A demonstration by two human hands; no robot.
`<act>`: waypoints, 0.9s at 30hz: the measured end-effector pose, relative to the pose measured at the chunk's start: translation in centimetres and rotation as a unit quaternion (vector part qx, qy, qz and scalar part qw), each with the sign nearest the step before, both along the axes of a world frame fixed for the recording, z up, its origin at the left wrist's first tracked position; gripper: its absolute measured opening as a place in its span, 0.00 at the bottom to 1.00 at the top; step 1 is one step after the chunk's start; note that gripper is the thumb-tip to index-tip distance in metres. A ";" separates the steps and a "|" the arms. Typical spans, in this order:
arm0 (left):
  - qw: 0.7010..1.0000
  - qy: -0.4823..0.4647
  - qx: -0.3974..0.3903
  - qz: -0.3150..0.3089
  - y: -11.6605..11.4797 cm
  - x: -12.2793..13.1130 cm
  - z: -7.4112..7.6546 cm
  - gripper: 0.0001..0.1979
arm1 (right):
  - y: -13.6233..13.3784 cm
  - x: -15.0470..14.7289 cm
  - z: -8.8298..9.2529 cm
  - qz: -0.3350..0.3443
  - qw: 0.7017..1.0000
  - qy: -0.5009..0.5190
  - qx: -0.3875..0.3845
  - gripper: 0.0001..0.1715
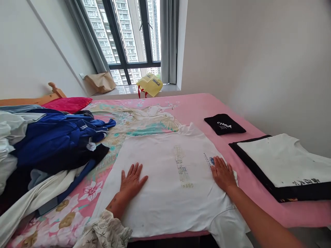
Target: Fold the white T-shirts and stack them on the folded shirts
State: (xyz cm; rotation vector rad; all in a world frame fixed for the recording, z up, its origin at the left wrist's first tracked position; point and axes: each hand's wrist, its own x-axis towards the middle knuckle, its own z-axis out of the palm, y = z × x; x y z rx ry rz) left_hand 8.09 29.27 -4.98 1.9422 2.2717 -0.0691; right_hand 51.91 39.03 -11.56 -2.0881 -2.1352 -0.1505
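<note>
Your left hand (132, 181) flat and unclenched on the white shirt (168, 182), your right hand (222, 174) flat on its right edge, shirt spread on the bed (196, 105), clothes pile (43, 144) left of your left hand, folded stack (281, 165) right of your right hand.

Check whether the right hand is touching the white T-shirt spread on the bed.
Touching. The head view shows the right hand lying flat, palm down, on the white T-shirt, with no gap showing between them.

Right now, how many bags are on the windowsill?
2. A brown paper bag lies at the left of the sill, and a yellow bag sits to its right, near the grey curtain. None seems hidden.
</note>
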 end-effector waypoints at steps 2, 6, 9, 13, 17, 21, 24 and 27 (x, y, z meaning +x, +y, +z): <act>0.999 0.030 -0.003 0.040 -2.7 -4.1 0.0 0.35 | 0.0 0.1 -0.2 0.000 1.000 -0.006 -0.002 0.32; 0.990 0.079 -0.011 0.119 -7.1 -10.3 0.6 0.32 | 0.0 0.1 -0.4 0.003 1.000 -0.011 -0.006 0.33; 0.981 0.089 -0.015 0.171 -8.5 -11.6 1.4 0.31 | -0.2 0.0 -0.3 0.000 1.000 -0.009 -0.006 0.33; 0.980 0.099 0.014 0.173 -7.6 -7.7 2.3 0.27 | -0.2 -0.1 0.5 -0.008 1.000 -0.002 -0.030 0.33; 0.998 0.013 0.039 0.044 -5.7 0.7 3.1 0.26 | -0.6 -1.7 2.5 -0.042 0.996 0.023 -0.072 0.33; 0.993 -0.073 0.022 -0.090 -4.3 9.2 3.4 0.26 | -3.5 -6.2 4.8 0.028 0.996 0.048 -0.069 0.34; 0.986 -0.085 0.009 -0.144 -4.1 12.7 2.8 0.27 | -6.7 -9.1 5.2 0.127 0.987 0.055 -0.076 0.34; 0.988 -0.067 -0.005 -0.136 -5.0 12.8 1.8 0.32 | -9.2 -8.7 4.4 0.156 0.981 0.040 -0.107 0.36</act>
